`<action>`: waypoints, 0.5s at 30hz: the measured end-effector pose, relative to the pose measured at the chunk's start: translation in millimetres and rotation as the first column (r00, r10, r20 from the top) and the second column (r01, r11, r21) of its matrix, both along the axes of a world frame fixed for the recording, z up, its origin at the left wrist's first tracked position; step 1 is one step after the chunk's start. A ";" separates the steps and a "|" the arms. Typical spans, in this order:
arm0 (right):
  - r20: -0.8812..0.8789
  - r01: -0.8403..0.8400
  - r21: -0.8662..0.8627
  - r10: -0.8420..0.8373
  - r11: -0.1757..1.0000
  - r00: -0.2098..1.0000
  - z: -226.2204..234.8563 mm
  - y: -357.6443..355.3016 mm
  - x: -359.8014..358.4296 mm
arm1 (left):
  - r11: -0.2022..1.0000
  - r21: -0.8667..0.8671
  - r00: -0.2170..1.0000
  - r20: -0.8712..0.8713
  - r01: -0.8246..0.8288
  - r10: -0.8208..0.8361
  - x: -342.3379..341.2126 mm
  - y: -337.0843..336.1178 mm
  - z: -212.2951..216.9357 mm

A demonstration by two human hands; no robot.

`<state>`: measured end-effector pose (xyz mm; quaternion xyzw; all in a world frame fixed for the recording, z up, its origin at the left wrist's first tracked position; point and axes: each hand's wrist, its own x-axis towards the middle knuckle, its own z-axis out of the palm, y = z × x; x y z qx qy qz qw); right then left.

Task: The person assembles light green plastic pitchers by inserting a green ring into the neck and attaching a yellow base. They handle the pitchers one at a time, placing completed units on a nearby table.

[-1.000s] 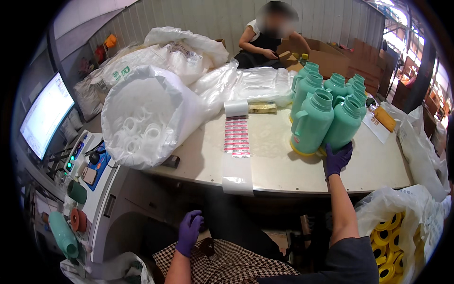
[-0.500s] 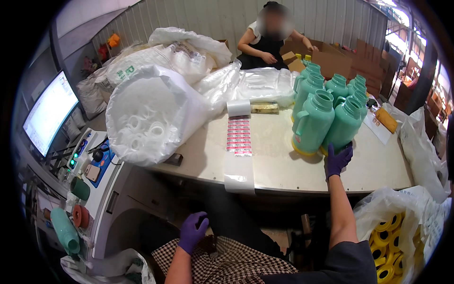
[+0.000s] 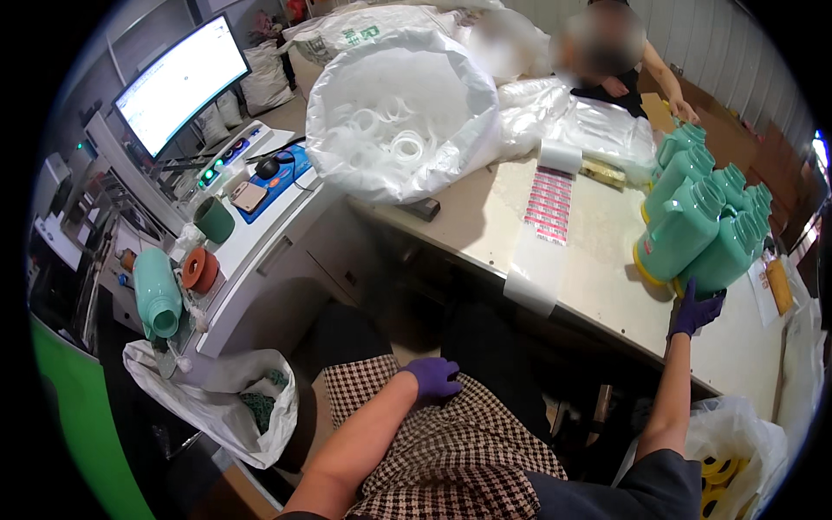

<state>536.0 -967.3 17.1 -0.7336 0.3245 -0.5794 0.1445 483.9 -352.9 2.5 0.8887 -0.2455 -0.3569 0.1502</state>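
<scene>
My right hand [image 3: 696, 310], in a purple glove, is against the foot of a mint-green vacuum flask [image 3: 726, 251]. Its thumb and fingers are apart, not wrapped round the flask, which stands upright on the table. Just left of it is another green flask [image 3: 685, 227] with a side handle and a yellow base ring. Several more flasks, open at the neck, crowd behind these two. In my lap, over a checked apron [image 3: 468, 433], rests my left hand [image 3: 432, 379], also gloved; it is loosely curved with fingers apart and no object in it.
A white sack [image 3: 485, 95] of clear plastic rings stands on the table [image 3: 472, 208]. Beside it lies a label roll [image 3: 559, 156] with its strip over the front edge. Left are a monitor [image 3: 186, 82] and a lying flask [image 3: 156, 290]. A co-worker's hand [image 3: 685, 110] is near the far flasks.
The view has swung left, so the table and flasks sit farther right. My left hand has come down onto my lap. My right hand stays at the flask's foot. The co-worker's hand has reached the far flasks.
</scene>
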 end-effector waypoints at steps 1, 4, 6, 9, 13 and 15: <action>0.003 0.004 0.009 -0.004 1.000 1.000 1.8 -2.8 -0.4 | 1.000 0.013 1.000 -0.010 0.002 -0.002 1.9 -0.4 -1.6; -0.088 0.083 0.001 -0.082 0.997 0.993 -0.6 -9.8 0.7 | 0.994 -0.105 0.990 0.139 -0.017 0.032 2.0 3.7 -13.1; 0.023 -0.015 0.077 0.014 0.997 1.000 -1.8 -6.6 2.8 | 0.982 -0.183 0.990 0.115 -0.054 0.076 3.5 3.4 -2.7; 0.019 -0.011 0.106 0.009 0.994 1.000 1.5 -1.0 -1.2 | 0.990 -0.131 0.995 0.085 -0.046 0.058 3.5 2.6 1.0; 0.147 -0.083 -0.022 0.085 0.996 0.985 7.5 32.9 -11.7 | 0.995 -0.101 0.994 0.107 -0.025 0.036 3.3 7.5 -8.0; 0.065 -0.229 -0.163 0.242 0.960 0.968 -2.8 76.3 -37.5 | 0.986 -0.157 0.991 0.116 -0.050 0.069 2.1 17.2 -5.7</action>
